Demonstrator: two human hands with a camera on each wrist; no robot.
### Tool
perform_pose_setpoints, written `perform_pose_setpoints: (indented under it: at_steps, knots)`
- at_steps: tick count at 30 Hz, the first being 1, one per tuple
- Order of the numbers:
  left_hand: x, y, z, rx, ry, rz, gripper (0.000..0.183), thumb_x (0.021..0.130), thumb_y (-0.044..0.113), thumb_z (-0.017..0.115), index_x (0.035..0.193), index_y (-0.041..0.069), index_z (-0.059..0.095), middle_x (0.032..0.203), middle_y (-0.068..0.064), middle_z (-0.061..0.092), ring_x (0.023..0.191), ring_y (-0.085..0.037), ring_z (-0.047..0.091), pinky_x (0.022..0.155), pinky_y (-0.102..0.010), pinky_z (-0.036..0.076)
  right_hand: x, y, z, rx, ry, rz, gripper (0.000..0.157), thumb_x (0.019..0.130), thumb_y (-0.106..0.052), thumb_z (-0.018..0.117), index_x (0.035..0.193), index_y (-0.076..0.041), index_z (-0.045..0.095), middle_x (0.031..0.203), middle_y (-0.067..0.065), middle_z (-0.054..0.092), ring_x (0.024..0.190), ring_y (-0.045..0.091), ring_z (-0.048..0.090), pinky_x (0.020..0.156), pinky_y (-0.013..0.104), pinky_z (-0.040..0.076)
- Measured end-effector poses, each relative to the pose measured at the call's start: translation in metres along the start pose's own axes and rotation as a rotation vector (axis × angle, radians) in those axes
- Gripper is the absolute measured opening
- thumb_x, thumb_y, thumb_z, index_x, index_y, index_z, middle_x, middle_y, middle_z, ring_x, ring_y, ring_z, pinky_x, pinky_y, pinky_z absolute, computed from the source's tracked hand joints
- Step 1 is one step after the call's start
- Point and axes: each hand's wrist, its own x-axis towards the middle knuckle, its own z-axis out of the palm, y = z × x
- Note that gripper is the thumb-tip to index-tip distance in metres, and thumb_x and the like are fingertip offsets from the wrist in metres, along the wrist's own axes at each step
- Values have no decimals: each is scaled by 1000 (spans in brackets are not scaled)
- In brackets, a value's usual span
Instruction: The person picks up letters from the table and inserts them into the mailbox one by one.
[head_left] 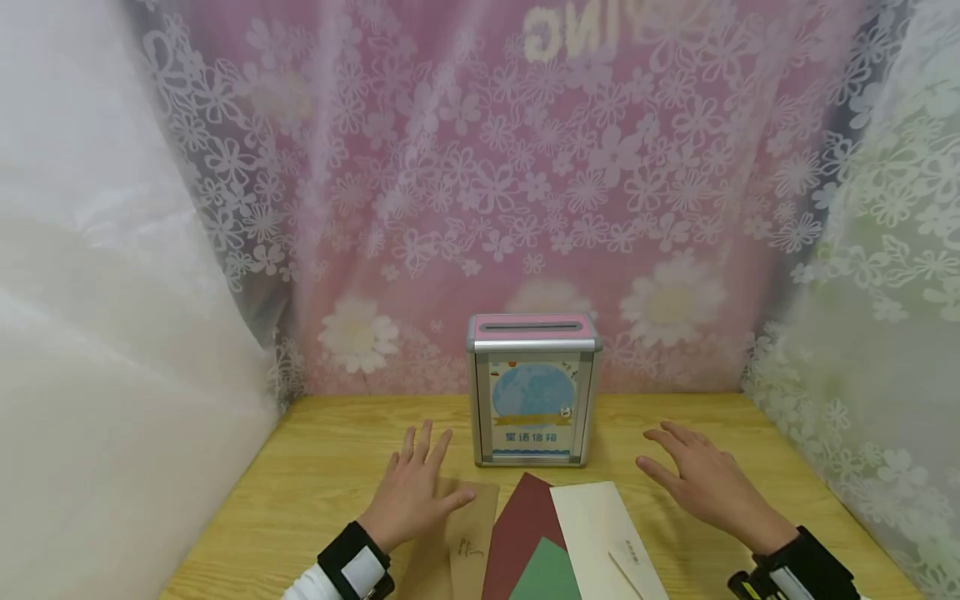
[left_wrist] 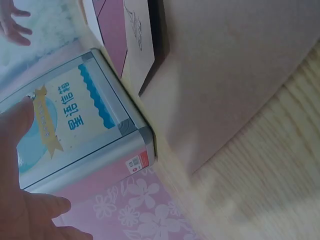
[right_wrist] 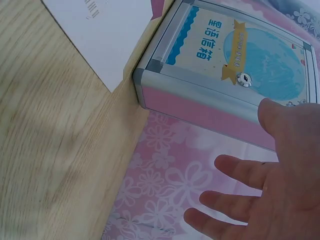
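A silver-framed letter box with a pink top and a long slot stands upright at the back of the table. Before it several envelopes lie fanned out: a brown envelope, a dark red envelope, a green envelope and a cream envelope. My left hand is spread over the brown paper, left of the box, holding nothing. Off to the right, my right hand hovers above the table with its fingers apart. A round lock shows on the box's front.
The wooden table runs back to a pink floral curtain. A plain white sheet hangs at the left and a flower-patterned one at the right. A black band sits on each wrist.
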Motion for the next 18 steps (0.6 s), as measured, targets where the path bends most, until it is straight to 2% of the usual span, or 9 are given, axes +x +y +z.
perform_pose_setpoints:
  at_steps: [8,11,15,18]
  knots:
    - [4,3,4,-30,-88,21,99,80,80,38,148,8,33,150,-25,23,132,-41,18,95,-63,37,-3,1,-1,-10,2,-3,72,92,-65,39,136,-9,50,140,26,39,119,50,34,76,78,31]
    - [4,3,8,-7,-134,12,98,80,80,39,146,8,37,145,-26,34,128,-41,29,91,-59,42,-5,1,0,-11,6,-4,73,91,-66,38,136,-10,50,140,26,39,120,49,34,76,77,31]
    - [1,3,14,18,-181,3,88,82,71,50,141,7,44,123,-21,59,106,-32,55,77,-49,53,-10,-1,4,-14,9,-11,69,92,-65,39,135,-12,52,140,25,41,120,48,35,74,76,33]
    - [-4,1,18,45,-190,26,78,83,62,58,136,5,50,109,-15,67,90,-26,62,67,-44,56,-14,-3,8,-19,5,-16,67,92,-65,39,133,-13,53,139,23,42,119,46,37,73,76,33]
